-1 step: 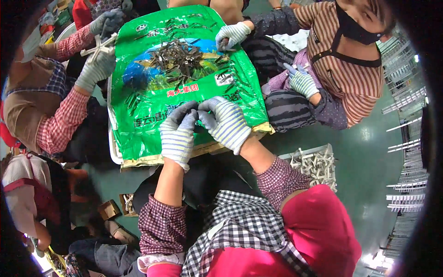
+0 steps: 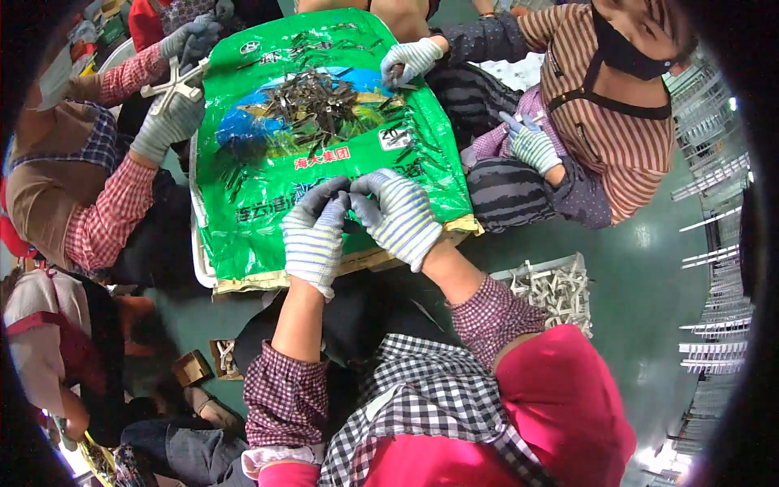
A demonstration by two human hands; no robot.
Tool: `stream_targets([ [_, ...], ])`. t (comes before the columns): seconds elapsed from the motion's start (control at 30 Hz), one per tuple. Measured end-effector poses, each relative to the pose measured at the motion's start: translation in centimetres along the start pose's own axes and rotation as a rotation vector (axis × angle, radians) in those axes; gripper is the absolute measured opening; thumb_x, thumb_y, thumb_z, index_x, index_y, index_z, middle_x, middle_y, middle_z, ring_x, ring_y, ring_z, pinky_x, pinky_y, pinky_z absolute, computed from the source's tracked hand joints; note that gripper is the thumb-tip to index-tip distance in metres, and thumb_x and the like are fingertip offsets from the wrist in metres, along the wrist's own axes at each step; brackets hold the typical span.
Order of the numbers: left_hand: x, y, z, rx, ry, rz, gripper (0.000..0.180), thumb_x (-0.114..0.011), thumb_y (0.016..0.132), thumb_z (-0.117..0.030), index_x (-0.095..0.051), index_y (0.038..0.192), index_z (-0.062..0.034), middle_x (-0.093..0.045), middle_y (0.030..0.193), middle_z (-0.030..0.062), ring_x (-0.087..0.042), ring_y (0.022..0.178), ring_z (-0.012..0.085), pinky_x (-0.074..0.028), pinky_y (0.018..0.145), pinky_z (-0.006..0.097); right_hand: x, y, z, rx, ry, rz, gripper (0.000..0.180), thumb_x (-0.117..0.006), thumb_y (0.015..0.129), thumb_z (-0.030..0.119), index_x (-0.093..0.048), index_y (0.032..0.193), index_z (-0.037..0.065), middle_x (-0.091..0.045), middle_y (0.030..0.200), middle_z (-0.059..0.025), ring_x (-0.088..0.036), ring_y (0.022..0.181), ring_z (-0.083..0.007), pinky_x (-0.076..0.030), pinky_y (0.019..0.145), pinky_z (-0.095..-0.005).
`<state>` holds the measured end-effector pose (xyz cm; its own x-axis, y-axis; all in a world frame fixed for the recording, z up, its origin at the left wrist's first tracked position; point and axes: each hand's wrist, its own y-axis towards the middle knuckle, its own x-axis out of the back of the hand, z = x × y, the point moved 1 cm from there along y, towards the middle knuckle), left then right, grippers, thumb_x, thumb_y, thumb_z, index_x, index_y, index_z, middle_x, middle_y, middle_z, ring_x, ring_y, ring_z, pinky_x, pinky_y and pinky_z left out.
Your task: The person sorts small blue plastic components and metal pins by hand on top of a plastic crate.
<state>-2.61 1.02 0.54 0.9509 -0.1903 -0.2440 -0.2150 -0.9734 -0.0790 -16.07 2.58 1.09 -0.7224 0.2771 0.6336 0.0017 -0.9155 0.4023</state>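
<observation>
Head view has your two gloved hands meeting over the near edge of the green printed sack (image 2: 324, 122). Your left hand (image 2: 315, 235) has its fingers (image 2: 320, 199) curled inward, tips pressed toward those of your right hand (image 2: 398, 215), and the dark fingertips close together on something small between them; the piece itself is too tiny to make out. Judging by the pile of dark metal strips (image 2: 320, 101) heaped at the middle of the sack, you're pinching one of those: thin, light, stiff, probably sharp at the edges, so a fingertip grip on the flat ends suits it, and the knit gloves help against slipping. The pile lies well beyond your hands, across the sack. The sack looks slick and floppy, draped over a pale tray (image 2: 199, 260). To your right, a white crate (image 2: 560, 288) holds pale plastic pieces. Other people's gloved hands work around the sack: one at the far edge (image 2: 410, 61), one at the left holding a white cross-shaped piece (image 2: 172, 88).
</observation>
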Motion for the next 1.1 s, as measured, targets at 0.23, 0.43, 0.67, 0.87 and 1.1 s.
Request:
stream_targets([
  [0.23,-0.1,0.9,0.1,-0.093,0.091,-0.027,0.024,-0.055,0.084,-0.006,-0.06,0.107,0.0015,-0.062,0.092,0.0064,-0.056,0.08,0.0101,-0.047,0.073,0.024,-0.9,0.6,0.8,0.009,-0.223,-0.072,0.01,-0.056,0.078,0.016,-0.057,0.084,0.008,-0.058,0.083,-0.0134,-0.057,0.075,-0.0325,-0.047,0.064,-0.0428],
  [0.43,-0.7,0.5,0.1,-0.127,0.032,-0.036,0.025,-0.055,0.084,-0.008,-0.059,0.106,0.0024,-0.063,0.09,0.0081,-0.057,0.078,0.0114,-0.048,0.071,0.024,-0.8,0.5,0.9,0.016,-0.259,-0.126,0.011,-0.056,0.076,0.012,-0.057,0.086,0.007,-0.058,0.083,-0.015,-0.057,0.075,-0.0339,-0.047,0.065,-0.0433],
  [0.67,-2.7,1.0,0.6,-0.183,-0.099,-0.04,0.025,-0.054,0.084,-0.004,-0.058,0.108,0.0022,-0.062,0.097,0.0088,-0.057,0.084,0.0111,-0.047,0.076,0.023,-0.3,0.5,-0.1,-0.006,-0.225,-0.203,0.016,-0.055,0.081,0.015,-0.057,0.092,0.004,-0.06,0.086,-0.0183,-0.058,0.076,-0.0361,-0.047,0.064,-0.0427],
  [0.87,-4.1,1.3,1.9,-0.478,0.231,-0.01,0.027,-0.054,0.085,-0.006,-0.057,0.11,0.0018,-0.061,0.103,0.0083,-0.056,0.093,0.0136,-0.045,0.084,0.028,0.9,-0.2,-2.8,0.07,-0.009,-0.25,0.022,-0.052,0.078,0.006,-0.057,0.098,0.001,-0.059,0.091,-0.0206,-0.058,0.087,-0.0345,-0.046,0.078,-0.0382],
  [1.1,-5.7,0.3,1.6,-0.396,-0.021,0.104,0.03,-0.05,0.08,-0.001,-0.057,0.109,0.0021,-0.057,0.114,0.014,-0.054,0.104,0.0207,-0.042,0.09,0.031,3.2,-1.1,-2.3,0.049,0.034,-0.234,0.021,-0.052,0.074,0.003,-0.059,0.093,0.001,-0.058,0.088,-0.0191,-0.057,0.084,-0.0342,-0.047,0.075,-0.0381],
])
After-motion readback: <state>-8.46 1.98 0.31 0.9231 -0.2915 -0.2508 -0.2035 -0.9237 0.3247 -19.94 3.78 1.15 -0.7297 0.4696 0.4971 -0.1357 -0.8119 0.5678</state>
